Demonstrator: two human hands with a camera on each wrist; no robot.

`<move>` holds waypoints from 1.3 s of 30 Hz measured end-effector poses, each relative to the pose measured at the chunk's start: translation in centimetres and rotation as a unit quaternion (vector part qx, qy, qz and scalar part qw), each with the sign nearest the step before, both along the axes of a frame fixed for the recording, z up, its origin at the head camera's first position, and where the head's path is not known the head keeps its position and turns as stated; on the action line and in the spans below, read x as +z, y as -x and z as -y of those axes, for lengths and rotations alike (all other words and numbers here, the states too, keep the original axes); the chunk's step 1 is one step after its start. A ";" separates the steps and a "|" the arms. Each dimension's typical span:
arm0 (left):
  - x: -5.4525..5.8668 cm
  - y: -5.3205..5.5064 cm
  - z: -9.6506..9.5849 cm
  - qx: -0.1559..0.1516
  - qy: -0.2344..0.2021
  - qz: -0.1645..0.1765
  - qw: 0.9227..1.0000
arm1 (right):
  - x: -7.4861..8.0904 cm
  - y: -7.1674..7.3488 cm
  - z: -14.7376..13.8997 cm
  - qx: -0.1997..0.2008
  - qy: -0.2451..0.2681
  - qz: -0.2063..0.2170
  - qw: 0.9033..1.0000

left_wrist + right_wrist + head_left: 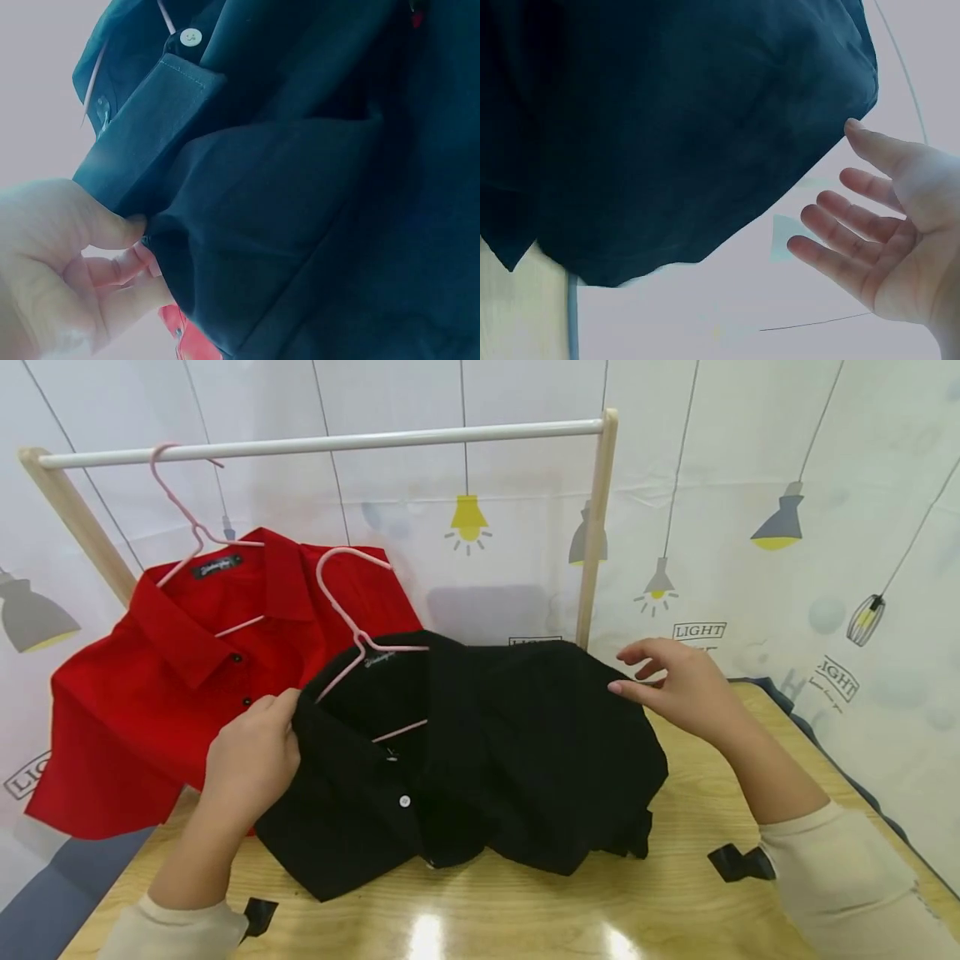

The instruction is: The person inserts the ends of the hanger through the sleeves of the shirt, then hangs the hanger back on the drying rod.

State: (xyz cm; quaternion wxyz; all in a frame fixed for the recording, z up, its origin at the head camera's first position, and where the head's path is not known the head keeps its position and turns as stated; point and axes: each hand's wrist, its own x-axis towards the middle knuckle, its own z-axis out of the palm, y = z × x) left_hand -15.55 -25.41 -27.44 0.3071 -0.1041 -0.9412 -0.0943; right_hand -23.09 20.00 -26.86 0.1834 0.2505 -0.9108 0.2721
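Observation:
A black shirt (525, 752) with white buttons is draped on a pink hanger (358, 631), whose hook points up and touches no rail. My left hand (253, 760) pinches the shirt at its shoulder beside the collar; in the left wrist view the thumb and fingers (127, 229) grip the cloth's edge. My right hand (678, 689) is at the shirt's other shoulder, fingers spread and relaxed. In the right wrist view that hand (900, 225) holds nothing, its thumb tip right at the cloth's edge.
Behind, a red shirt (97, 718) hangs by another pink hanger (197, 522) from the white rail (337, 442) of a rack with wooden posts (596, 535). The wooden table (465, 918) lies below. A lamp-patterned curtain (750, 460) covers the back.

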 end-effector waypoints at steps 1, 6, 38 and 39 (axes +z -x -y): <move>0.1 0.0 0.2 0.004 -0.004 0.003 1.000 | -0.1 0.1 0.0 -0.003 0.001 0.004 1.000; 0.3 0.3 1.4 0.016 -0.016 0.002 1.000 | -0.5 0.8 0.0 -0.016 0.006 0.026 1.000; 2.1 4.0 4.3 0.091 -0.051 0.083 0.991 | 0.0 9.9 3.9 -0.008 0.206 0.174 0.963; 2.1 4.2 4.2 0.093 -0.051 0.088 0.990 | -0.1 10.0 4.1 -0.007 0.209 0.172 0.963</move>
